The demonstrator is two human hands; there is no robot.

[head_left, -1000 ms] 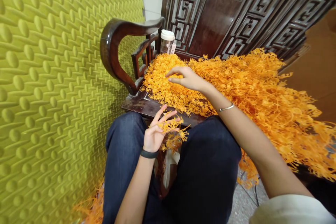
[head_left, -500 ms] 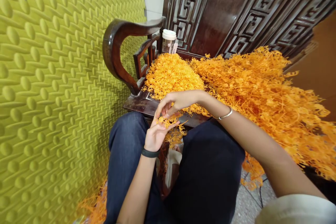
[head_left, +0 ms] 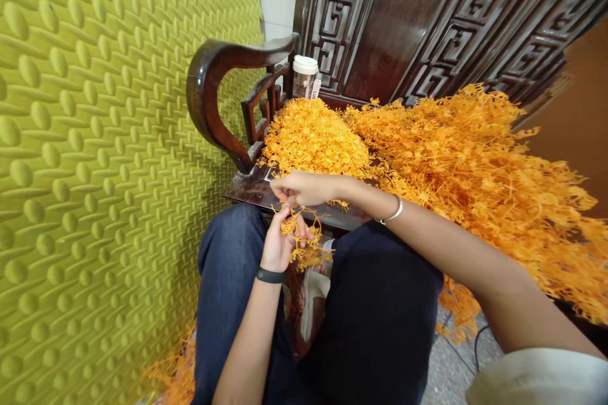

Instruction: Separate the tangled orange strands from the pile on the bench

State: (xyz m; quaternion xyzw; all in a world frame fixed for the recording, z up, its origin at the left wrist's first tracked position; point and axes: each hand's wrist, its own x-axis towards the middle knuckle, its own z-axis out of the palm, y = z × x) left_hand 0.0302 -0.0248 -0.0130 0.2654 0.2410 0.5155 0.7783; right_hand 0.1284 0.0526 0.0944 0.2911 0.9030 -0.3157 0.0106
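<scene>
Between my knees, my left hand [head_left: 278,243] holds a branched orange plastic sprig [head_left: 304,228], whose thin curly stems stick out past the fingers. Just above it, my right hand [head_left: 304,188] is bent down with its fingertips pinched at the top of the sprig, near the left thumb. Both hands nearly touch there. Behind them on the dark wooden seat [head_left: 251,190] lies a heap of small orange pieces [head_left: 318,139]. A much larger pile of long orange sprigs [head_left: 484,171] spreads to the right.
A lidded cup [head_left: 304,76] stands at the back of the seat beside the curved wooden armrest [head_left: 204,88]. The carved chair back [head_left: 389,31] rises behind. A yellow-green textured mat [head_left: 95,171] fills the left side. More orange strands [head_left: 178,361] lie low at the left; a cable [head_left: 477,345] runs on the floor.
My right hand has shifted slightly left and its fingers have closed into a tighter pinch. My left hand has turned, and the sprig now spreads more openly from it.
</scene>
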